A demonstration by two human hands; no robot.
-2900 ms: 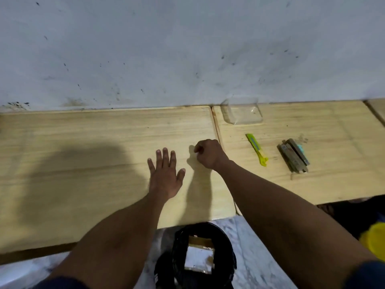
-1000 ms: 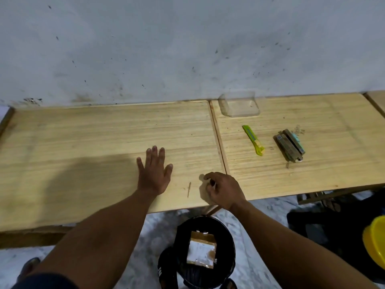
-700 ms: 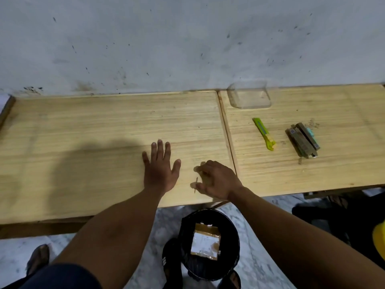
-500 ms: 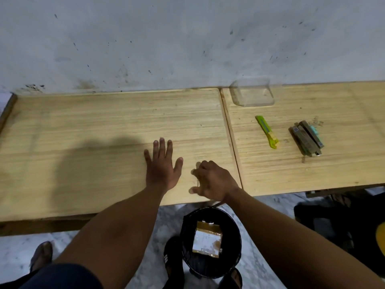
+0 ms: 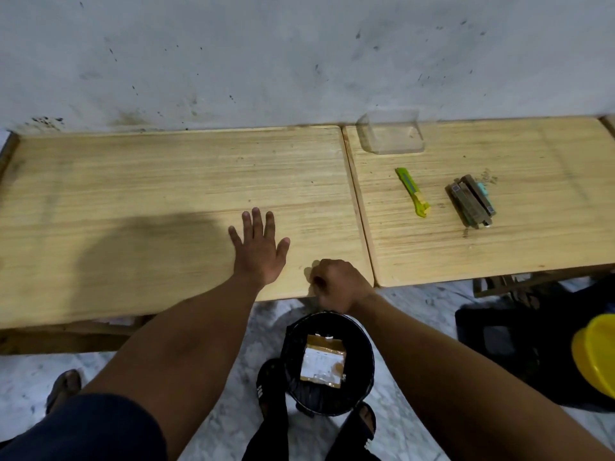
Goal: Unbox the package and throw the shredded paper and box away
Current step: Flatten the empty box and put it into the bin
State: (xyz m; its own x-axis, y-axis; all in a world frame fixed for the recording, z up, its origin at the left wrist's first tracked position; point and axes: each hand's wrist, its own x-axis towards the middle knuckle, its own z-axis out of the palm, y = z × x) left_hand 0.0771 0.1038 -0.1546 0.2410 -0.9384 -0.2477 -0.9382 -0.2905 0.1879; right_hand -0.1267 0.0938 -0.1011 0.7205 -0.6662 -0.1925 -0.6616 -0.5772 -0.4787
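Two hands on the left wooden board (image 5: pixel 133 201). Your left hand (image 5: pixel 258 251) lies flat, palm down, fingers spread, holding nothing. Your right hand (image 5: pixel 339 284) is curled into a loose fist at the board's near edge, knuckles up; whether anything is pinched inside, you cannot tell. Box (image 5: pixel 322 362) sits inside the black bin (image 5: pixel 364 387) on the floor, directly below that fist. Yellow-green cutter (image 5: pixel 412 192) lies on the right board, well apart.

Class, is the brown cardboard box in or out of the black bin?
In: the brown cardboard box lies inside the round black bin on the floor.
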